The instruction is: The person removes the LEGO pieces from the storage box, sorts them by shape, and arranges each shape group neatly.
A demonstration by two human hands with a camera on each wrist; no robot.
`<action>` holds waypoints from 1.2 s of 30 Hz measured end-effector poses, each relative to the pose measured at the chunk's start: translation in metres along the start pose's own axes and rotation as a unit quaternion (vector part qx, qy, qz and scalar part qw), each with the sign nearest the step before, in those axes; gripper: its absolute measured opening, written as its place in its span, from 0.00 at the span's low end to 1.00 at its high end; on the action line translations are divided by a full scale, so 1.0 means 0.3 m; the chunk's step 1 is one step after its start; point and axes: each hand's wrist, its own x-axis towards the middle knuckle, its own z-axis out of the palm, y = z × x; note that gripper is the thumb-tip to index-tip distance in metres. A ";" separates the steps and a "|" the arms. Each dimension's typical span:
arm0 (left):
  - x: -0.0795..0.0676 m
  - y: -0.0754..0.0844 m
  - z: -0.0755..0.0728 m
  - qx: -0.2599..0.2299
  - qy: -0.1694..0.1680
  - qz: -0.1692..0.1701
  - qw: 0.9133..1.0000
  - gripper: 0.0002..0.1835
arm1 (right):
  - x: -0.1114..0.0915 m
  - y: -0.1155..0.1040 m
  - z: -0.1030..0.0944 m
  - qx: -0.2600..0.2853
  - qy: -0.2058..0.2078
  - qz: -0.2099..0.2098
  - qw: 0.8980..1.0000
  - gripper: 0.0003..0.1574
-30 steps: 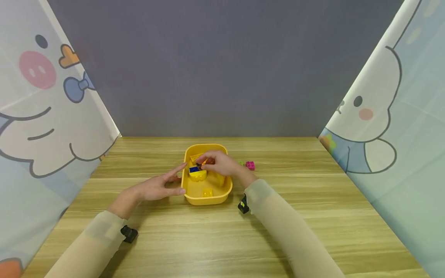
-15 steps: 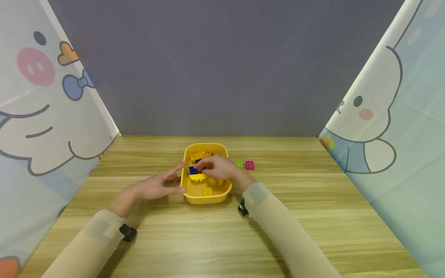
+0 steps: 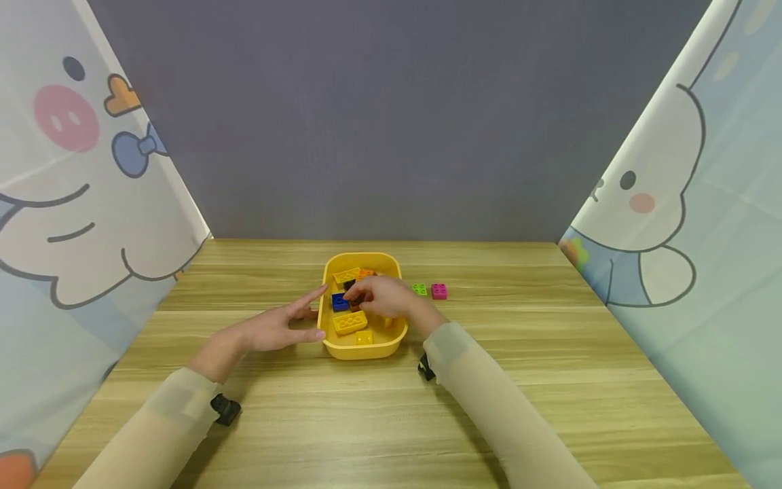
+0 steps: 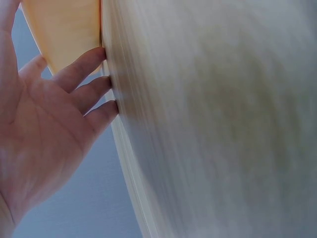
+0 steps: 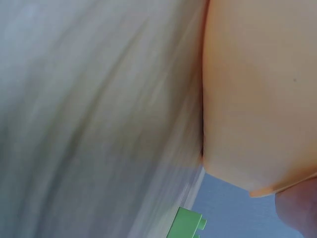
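A yellow plastic bin with loose toy bricks stands on the wooden table. My left hand has its fingers spread, with the fingertips and thumb at the bin's left wall. Over the bin's right side reaches my right hand, its fingers bent down among the bricks. Its fingertips are next to a blue brick, and a dark red brick shows between fingers and thumb; whether it is pinched is hidden. Nearer the front lie a long yellow brick and a small yellow brick.
To the bin's right, a green brick and a pink brick lie on the table. Further yellow, orange and black bricks fill the bin's back part. A grey panel rises behind the table, and printed cloths hang at both sides.
The long yellow brick has tipped over, and its studs now face up. My right hand has moved slightly nearer, uncovering the green brick and the bricks at the bin's back. The left hand stays put.
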 end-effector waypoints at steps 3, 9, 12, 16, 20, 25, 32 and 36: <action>0.001 -0.001 0.001 0.000 0.001 0.001 1.000 0.55 | 0.000 0.002 0.000 -0.008 0.004 -0.008 1.000 0.24; 0.001 -0.001 0.002 -0.001 0.000 -0.001 1.000 0.55 | -0.001 -0.001 0.000 -0.041 -0.002 -0.010 0.999 0.23; 0.000 -0.001 0.004 0.001 -0.001 -0.004 1.000 0.55 | 0.001 -0.002 0.002 -0.058 -0.011 -0.009 0.998 0.23; 0.001 -0.003 0.006 0.009 0.002 -0.008 1.000 0.54 | 0.005 -0.002 0.006 -0.078 -0.012 -0.012 0.997 0.25; 0.002 -0.004 0.005 0.010 0.003 -0.008 1.000 0.54 | 0.003 -0.002 0.005 -0.069 -0.005 -0.011 0.998 0.31; 0.004 -0.005 0.002 0.006 0.002 -0.001 1.000 0.55 | -0.003 -0.001 0.000 -0.030 0.013 -0.016 0.999 0.33; 0.005 -0.002 0.004 0.001 0.000 -0.001 1.000 0.55 | -0.008 0.008 0.000 0.058 0.027 -0.025 0.998 0.29; 0.004 -0.001 0.005 0.007 0.001 -0.004 1.000 0.55 | -0.010 0.012 -0.001 0.059 0.038 -0.041 0.997 0.30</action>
